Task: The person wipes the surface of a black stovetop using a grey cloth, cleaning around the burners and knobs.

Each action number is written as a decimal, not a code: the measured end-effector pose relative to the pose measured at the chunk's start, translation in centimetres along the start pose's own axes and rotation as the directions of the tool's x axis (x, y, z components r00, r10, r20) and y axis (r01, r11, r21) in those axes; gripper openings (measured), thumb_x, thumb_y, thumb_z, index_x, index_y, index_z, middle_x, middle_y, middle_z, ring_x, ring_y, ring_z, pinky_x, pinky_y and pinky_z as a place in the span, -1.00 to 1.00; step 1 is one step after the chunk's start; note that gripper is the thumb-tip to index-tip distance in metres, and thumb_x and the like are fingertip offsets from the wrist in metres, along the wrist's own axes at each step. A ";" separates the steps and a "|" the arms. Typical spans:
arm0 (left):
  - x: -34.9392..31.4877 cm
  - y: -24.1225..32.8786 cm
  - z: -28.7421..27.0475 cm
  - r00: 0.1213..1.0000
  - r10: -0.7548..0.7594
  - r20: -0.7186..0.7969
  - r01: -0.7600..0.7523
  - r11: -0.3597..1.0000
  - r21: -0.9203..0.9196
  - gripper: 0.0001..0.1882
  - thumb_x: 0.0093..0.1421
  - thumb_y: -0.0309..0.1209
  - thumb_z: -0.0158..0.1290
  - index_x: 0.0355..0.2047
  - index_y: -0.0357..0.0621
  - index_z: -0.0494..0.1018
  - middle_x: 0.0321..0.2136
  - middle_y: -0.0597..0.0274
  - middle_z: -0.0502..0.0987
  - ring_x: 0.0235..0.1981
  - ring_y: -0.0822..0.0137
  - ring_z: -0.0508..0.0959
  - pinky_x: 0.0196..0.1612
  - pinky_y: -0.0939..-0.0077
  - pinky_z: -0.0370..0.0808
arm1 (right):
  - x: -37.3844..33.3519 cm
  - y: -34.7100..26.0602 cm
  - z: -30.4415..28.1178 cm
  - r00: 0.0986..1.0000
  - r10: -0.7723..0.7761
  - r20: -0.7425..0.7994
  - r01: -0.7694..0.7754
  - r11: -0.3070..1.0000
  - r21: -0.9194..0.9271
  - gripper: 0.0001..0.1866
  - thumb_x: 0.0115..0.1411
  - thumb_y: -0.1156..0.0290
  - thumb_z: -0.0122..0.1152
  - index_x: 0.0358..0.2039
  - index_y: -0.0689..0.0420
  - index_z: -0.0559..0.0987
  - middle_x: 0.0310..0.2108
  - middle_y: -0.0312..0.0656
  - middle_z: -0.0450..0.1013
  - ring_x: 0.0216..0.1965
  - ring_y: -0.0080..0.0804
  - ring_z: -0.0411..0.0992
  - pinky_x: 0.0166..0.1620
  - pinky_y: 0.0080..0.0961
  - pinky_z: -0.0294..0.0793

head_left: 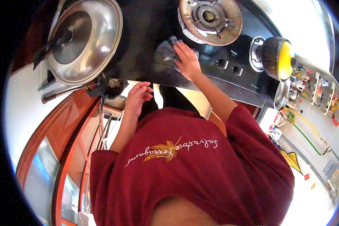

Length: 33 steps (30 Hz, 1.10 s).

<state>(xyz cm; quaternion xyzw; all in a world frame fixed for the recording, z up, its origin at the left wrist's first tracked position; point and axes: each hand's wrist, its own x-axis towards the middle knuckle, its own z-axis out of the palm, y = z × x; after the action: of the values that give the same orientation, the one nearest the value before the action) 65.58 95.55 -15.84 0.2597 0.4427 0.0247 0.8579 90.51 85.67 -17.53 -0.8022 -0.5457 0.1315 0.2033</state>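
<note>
On the black glass stove top (139, 56), my right hand (188, 62) lies over a crumpled dark grey cloth (165, 52) and presses it down, just in front of a burner (209, 17). Part of the cloth is hidden under the palm and fingers. My left hand (139, 97) hangs by the stove's front edge, fingers loosely bent and a little apart, with nothing in it.
A large lidded steel wok (105, 41) stands at the left, its handle (60, 92) jutting toward the wall. Two control knobs (222, 63) sit right of the cloth. Farther right is a dark pot with a yellow lid (285, 60). Red-framed glass doors (77, 150) are at lower left.
</note>
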 end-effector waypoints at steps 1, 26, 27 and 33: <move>-0.3 -0.2 0.0 1.000 -0.002 -0.003 0.002 1.000 -0.008 -0.78 0.22 -0.38 -0.08 -0.16 -0.16 0.40 -0.40 0.26 0.52 -0.50 0.50 0.49 -0.41 0.68 0.40 | -1.7 1.0 -0.3 1.000 0.016 0.016 -0.017 0.998 0.056 -0.43 -0.02 0.42 0.17 0.08 0.10 0.32 0.18 -0.15 0.15 0.20 -0.17 0.11 0.19 -0.27 0.12; -1.3 -6.0 1.1 0.980 0.103 -0.168 -0.128 0.982 -0.141 -0.69 0.19 -0.30 -0.04 -0.10 -0.18 0.38 -0.38 0.23 0.53 -0.50 0.45 0.50 -0.41 0.62 0.42 | -2.7 5.4 -5.1 0.950 -0.211 0.230 0.275 0.914 -0.299 -0.33 -0.04 0.40 0.16 0.14 0.19 0.24 0.27 -0.13 -0.01 0.29 -0.24 -0.06 0.23 -0.24 -0.03; -1.4 -6.3 1.1 0.981 0.098 -0.170 -0.124 0.981 -0.151 -0.69 0.19 -0.30 -0.05 -0.10 -0.18 0.38 -0.38 0.23 0.53 -0.50 0.45 0.50 -0.42 0.61 0.42 | -3.6 5.6 -5.5 0.956 -0.192 0.222 0.253 0.923 -0.291 -0.33 -0.06 0.42 0.15 0.13 0.20 0.24 0.25 -0.11 0.02 0.27 -0.19 -0.03 0.21 -0.23 0.02; -0.9 -7.3 3.5 0.981 0.078 -0.177 -0.107 0.982 -0.159 -0.70 0.20 -0.33 -0.06 -0.09 -0.19 0.38 -0.40 0.22 0.53 -0.49 0.44 0.50 -0.41 0.60 0.43 | -0.5 4.1 -2.4 0.980 -0.184 0.076 0.197 0.952 -0.233 -0.40 -0.10 0.48 0.13 0.05 0.26 0.31 0.11 -0.04 0.16 0.10 -0.07 0.15 0.09 -0.20 0.17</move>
<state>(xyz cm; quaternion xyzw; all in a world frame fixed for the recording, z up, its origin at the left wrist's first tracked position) 66.38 87.55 -16.93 0.2039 0.4981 0.1237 0.8337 94.74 83.45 -17.37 -0.7606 -0.6377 0.0657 0.1021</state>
